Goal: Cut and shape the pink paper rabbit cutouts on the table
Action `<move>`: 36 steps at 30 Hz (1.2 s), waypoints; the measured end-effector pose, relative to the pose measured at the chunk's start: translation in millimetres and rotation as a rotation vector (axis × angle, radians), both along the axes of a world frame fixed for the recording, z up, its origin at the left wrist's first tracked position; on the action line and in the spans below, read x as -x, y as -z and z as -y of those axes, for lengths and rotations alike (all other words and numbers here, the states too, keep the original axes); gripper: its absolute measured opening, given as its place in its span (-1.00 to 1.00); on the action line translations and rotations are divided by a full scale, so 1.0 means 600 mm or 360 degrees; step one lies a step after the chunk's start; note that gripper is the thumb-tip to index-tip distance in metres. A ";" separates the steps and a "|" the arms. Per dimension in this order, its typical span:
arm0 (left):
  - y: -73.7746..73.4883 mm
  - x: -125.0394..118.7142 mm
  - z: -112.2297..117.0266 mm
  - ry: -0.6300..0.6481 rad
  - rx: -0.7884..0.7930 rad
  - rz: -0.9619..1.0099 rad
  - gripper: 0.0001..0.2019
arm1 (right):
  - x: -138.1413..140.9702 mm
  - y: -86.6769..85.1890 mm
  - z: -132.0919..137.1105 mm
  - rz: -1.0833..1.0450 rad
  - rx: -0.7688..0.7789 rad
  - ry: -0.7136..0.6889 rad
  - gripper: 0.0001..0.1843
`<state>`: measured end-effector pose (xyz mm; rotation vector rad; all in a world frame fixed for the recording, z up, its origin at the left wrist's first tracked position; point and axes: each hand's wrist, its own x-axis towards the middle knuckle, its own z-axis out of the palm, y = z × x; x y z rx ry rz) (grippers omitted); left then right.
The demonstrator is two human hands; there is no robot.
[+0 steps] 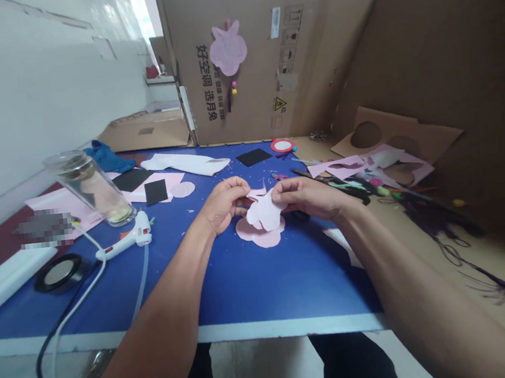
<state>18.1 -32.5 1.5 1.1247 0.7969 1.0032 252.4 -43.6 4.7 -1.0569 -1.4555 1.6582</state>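
In mid-air over the table, my right hand (298, 195) pinches a pale pinkish-white cut-out (267, 211) with a curvy edge, thumb and finger on its upper right. My left hand (229, 202) is closed at the cut-out's upper left, its fingers on a narrow pink strip (257, 192); whether strip and cut-out are joined I cannot tell. Just below, a pink scalloped piece (267, 238) lies flat on the blue tabletop (245, 292), partly covered by the cut-out. Near my right wrist lies a white scrap (343, 242), partly hidden by the forearm.
A white glue gun (126, 235), black tape roll (60, 272) and tilted clear cup (99, 190) stand at left. Black squares (156, 191) and a white sheet (186, 161) lie behind. Pink offcuts (340, 167) are at right. A finished-looking pink ornament (229, 50) hangs on the cardboard.
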 end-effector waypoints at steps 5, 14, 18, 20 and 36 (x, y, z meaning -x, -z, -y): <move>0.003 -0.007 -0.001 -0.0109 0.0035 0.0001 -0.88 | 0.006 0.008 -0.005 0.0037 -0.0005 0.0089 -0.68; 0.008 -0.012 0.003 -0.0042 0.0032 0.0232 -0.70 | 0.007 0.020 -0.014 -0.0030 -0.0050 0.0298 -0.65; 0.014 -0.012 0.000 -0.0053 0.0019 0.0198 -0.52 | 0.007 0.022 -0.016 -0.0027 -0.0074 0.0318 -0.65; 0.017 -0.014 -0.002 -0.0131 0.0035 0.0139 -0.56 | 0.007 0.023 -0.016 0.0020 -0.0091 0.0322 -0.66; 0.012 -0.018 -0.002 -0.0284 0.0105 0.0038 -0.73 | -0.006 0.013 -0.019 0.0209 -0.0125 0.0289 -0.69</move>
